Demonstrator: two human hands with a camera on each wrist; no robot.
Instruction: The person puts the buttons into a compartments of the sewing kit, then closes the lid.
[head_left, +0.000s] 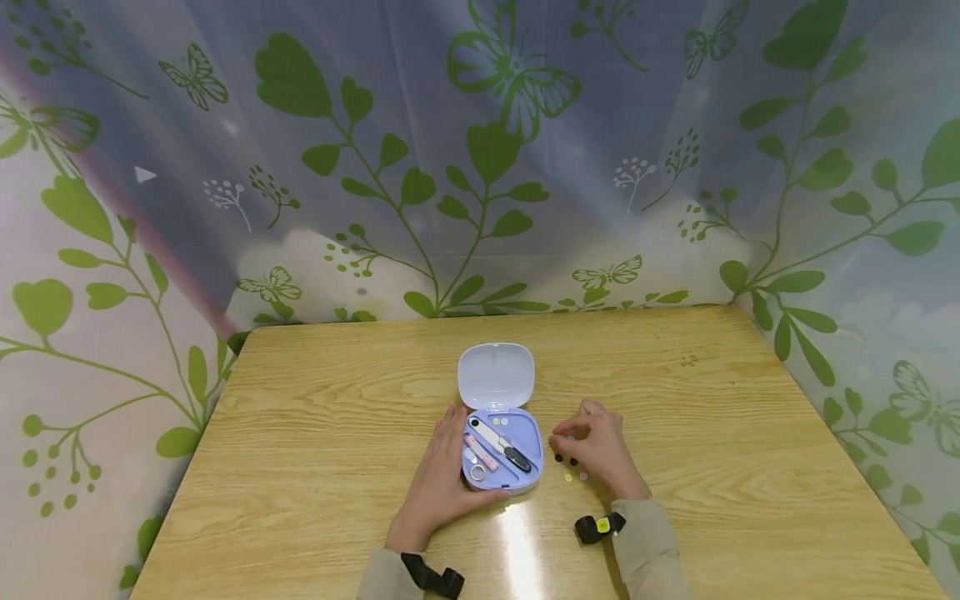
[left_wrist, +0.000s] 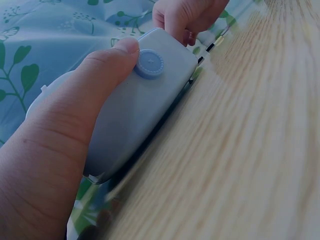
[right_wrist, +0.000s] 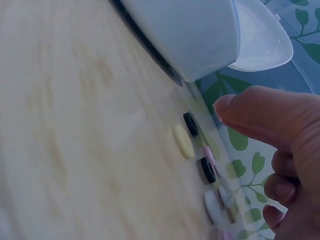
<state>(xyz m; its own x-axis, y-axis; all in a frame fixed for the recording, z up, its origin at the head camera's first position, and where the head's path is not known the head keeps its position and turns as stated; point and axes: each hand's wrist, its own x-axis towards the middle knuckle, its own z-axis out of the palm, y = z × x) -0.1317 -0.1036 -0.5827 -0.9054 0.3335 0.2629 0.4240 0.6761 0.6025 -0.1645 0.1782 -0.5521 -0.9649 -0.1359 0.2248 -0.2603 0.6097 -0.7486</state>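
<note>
A lilac box (head_left: 529, 427) stands on the table with its white lid (head_left: 497, 375) raised. Inside lie a white-and-black tool (head_left: 514, 457), a pink piece (head_left: 482, 454), a ring-shaped item (head_left: 477, 472) and small buttons (head_left: 496, 422). My left hand (head_left: 442, 496) grips the box, fingers along its left side; the thumb of that hand (left_wrist: 75, 110) presses the front beside a round catch (left_wrist: 150, 64). Right of the box, my right hand (head_left: 603, 450) has thumb and index together; in the right wrist view, a pink sliver (right_wrist: 219, 118) shows at the fingertips, probably a button.
Loose buttons lie on the wooden table (head_left: 337, 450) near my right hand, among them a black one (right_wrist: 190, 124), a yellow one (right_wrist: 183, 141) and a white one (right_wrist: 212, 207). A curtain (head_left: 420, 167) with green leaves and butterflies hangs behind the table and at both sides.
</note>
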